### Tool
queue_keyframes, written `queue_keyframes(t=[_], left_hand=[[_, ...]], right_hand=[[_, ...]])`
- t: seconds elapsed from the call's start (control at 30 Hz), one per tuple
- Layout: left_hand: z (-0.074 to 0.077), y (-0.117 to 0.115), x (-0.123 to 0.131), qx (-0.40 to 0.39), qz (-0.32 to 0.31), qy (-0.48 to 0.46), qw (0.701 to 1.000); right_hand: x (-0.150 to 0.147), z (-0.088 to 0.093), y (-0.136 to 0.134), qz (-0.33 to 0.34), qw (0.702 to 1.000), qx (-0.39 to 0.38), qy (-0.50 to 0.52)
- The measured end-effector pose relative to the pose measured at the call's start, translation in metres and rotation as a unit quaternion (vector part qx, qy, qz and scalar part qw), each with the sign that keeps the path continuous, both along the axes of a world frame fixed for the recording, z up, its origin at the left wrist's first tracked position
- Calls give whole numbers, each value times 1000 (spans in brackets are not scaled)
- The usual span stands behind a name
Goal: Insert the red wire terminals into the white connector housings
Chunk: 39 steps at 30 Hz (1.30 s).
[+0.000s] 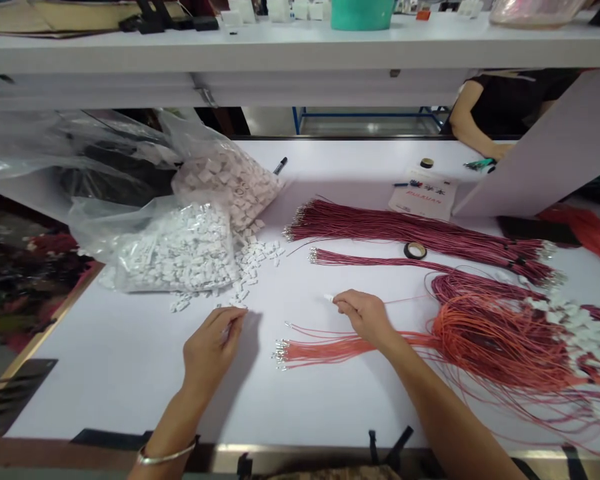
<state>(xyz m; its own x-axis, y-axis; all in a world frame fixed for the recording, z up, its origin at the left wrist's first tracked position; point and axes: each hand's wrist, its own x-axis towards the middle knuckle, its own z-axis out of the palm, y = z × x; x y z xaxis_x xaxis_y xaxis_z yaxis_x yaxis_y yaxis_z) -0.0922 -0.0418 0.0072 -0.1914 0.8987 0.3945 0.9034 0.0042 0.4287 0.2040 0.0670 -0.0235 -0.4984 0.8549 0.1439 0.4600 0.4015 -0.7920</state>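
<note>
My right hand (366, 315) pinches a small white plastic connector (329, 298) at its fingertips. A thin reddish wire (405, 300) trails from that hand toward the right. Below it lies a bundle of orange wires (320, 351) with metal terminals at the left ends. My left hand (211, 350) is closed, thumb and index finger together, beside the loose white connectors (250, 267); whatever its fingertips hold is too small to make out. A bag of white connectors (180, 250) lies just beyond that hand.
Dark red wire bundles (380, 227) stretch across the table's middle, with a tape roll (415, 250) beside them. Tangled orange wires (500, 340) fill the right side. A second bag (225, 177) holds pale pieces. A shelf (300, 53) spans the top; a co-worker's arm (473, 123) is behind.
</note>
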Motion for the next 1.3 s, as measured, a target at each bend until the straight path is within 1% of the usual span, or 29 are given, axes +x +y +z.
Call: queue_keyframes(t=[0.13, 0.2, 0.23, 0.3, 0.4, 0.47, 0.53, 0.6, 0.63, 0.7, 0.73, 0.77, 0.87, 0.93, 1.0, 1.07, 1.1, 1.13, 1.2, 1.3], left_hand=[[7, 11, 17, 1, -55, -17, 998], [8, 15, 20, 3, -49, -9, 999], [7, 14, 18, 2, -33, -1, 999], [5, 10, 9, -2, 21, 23, 1000], [2, -2, -10, -15, 98, 61, 993], [1, -10, -19, -23, 123, 74, 989], [2, -13, -22, -28, 127, 70, 989], [4, -9, -15, -22, 107, 43, 993], [5, -4, -9, -18, 80, 15, 997], [7, 12, 12, -26, -10, -76, 997], [8, 21, 25, -47, -65, -135, 988], [9, 31, 39, -75, -110, -195, 972], [11, 60, 79, -153, -158, -343, 913], [10, 76, 96, -187, -183, -406, 876], [7, 86, 105, -219, -210, -448, 841], [4, 91, 107, -250, -224, -470, 817], [1, 92, 106, -259, -221, -476, 811], [-1, 92, 106, -263, -212, -480, 810], [-7, 92, 104, -255, -186, -483, 817], [-14, 91, 105, -229, -157, -490, 826]], right_hand=[[1, 0, -2, 12, 999, 31, -24], [0, -1, -4, 16, 997, 59, -47], [0, -1, -5, 18, 995, 74, -59], [-1, -1, -6, 19, 991, 102, -82], [-1, -3, -6, 6, 985, 147, -93], [-1, -5, -5, -6, 981, 177, -82], [-1, -8, -3, -13, 978, 199, -63], [-1, -10, -1, -12, 978, 204, -46], [-1, -11, -1, -10, 979, 201, -37], [0, -10, -1, -4, 983, 184, -14], [0, -9, -1, -4, 985, 170, 0], [1, -7, -1, -4, 988, 155, 14], [2, -3, 1, -5, 993, 115, 39], [3, -2, 2, -6, 993, 107, 42], [3, -2, 2, -6, 993, 109, 37], [2, -3, 0, -13, 993, 111, 21], [1, -2, -1, -19, 994, 112, 10], [1, -1, -2, -23, 994, 111, -5], [2, 4, -1, -11, 994, 102, -41], [7, 19, 13, 9, 989, 87, -117]])
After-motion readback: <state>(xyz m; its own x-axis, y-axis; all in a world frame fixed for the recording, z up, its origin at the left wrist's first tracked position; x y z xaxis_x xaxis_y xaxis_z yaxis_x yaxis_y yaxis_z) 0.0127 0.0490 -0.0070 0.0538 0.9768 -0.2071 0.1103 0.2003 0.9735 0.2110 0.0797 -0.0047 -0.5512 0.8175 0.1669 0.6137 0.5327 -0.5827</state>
